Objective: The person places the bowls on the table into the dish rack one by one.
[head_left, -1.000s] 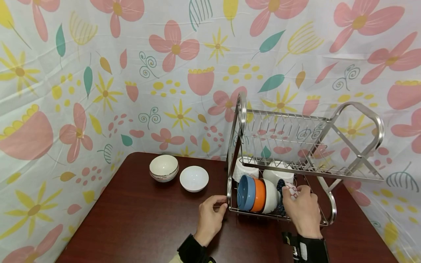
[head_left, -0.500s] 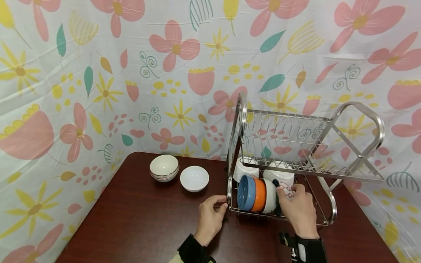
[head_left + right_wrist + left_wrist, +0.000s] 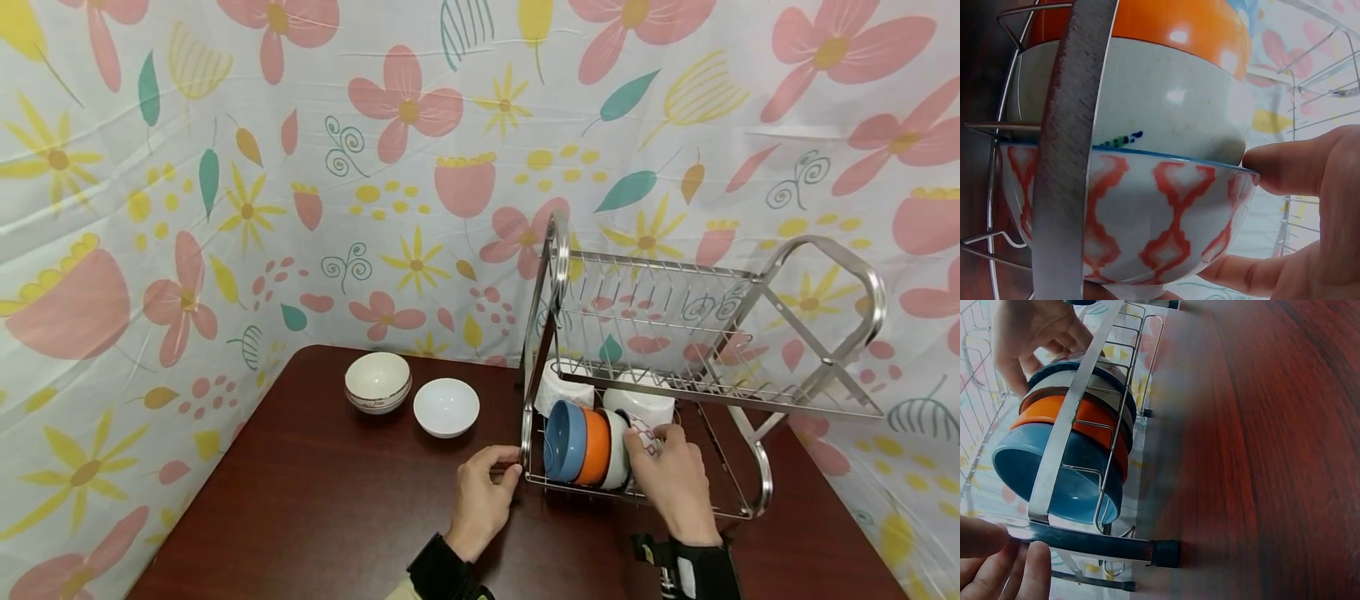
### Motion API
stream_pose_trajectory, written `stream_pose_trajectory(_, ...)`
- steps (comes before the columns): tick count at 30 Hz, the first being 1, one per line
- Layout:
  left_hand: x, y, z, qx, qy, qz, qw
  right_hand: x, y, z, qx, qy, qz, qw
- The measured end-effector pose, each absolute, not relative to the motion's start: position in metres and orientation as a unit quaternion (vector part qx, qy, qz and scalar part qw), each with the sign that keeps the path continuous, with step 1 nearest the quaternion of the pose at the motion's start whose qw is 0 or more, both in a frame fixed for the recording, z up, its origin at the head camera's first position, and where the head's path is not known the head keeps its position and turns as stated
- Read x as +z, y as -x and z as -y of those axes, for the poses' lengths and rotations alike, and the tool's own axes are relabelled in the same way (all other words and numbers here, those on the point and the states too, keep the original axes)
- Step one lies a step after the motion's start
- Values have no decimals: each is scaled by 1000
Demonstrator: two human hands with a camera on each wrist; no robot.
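Patterned bowl [image 3: 1147,219] pinched by right hand [image 3: 675,483]; left hand [image 3: 480,492] grips rack [image 3: 757,483].

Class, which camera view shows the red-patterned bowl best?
The right wrist view: the red-patterned bowl fills it, pattern clear, held by the right hand. The head view shows only a sliver; the left wrist view shows only its dark rim.
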State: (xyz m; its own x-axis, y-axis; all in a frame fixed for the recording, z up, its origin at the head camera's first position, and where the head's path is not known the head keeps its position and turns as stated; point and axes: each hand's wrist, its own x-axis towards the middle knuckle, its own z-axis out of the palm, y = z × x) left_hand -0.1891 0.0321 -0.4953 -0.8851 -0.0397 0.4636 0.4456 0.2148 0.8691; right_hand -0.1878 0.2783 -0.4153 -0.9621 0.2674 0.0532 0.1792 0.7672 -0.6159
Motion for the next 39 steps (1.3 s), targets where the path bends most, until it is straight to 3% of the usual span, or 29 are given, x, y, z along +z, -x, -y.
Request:
stream_pose_trajectory(14, -493, 188, -36, -614, 138, 755, 186, -416, 186, -291, 300, 142, 943, 35)
stream_pose_trajectory(39, -495, 188, -33, -609, 129, 758, 194, -415, 190, -279, 293, 136, 945, 44)
